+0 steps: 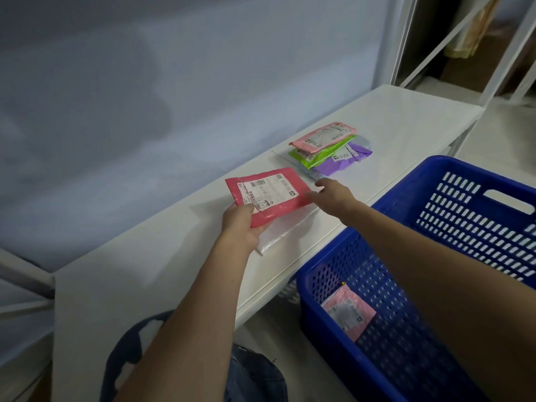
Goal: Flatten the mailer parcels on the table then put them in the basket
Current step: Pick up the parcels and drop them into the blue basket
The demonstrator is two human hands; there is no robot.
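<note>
My left hand (239, 226) grips the near corner of a red mailer parcel (278, 203) with a white label, held just above the white table (162, 256). My right hand (333, 197) reaches to the parcel's right edge with its fingers extended, touching or almost touching it. A clear bubble-wrap mailer (285, 230) lies on the table beneath the red one. Farther back sits a stack of parcels: pink (323, 136) on top, green (319, 155) under it, purple (345, 161) at the bottom. The blue basket (452, 181) stands at the right, with one pink mailer (349, 313) lying inside.
A pale blue wall runs along the table's far side. White shelving frames (406, 39) rise at the back right. The basket sits below and against the table's front edge. My lap in jeans (255, 375) shows under the table edge.
</note>
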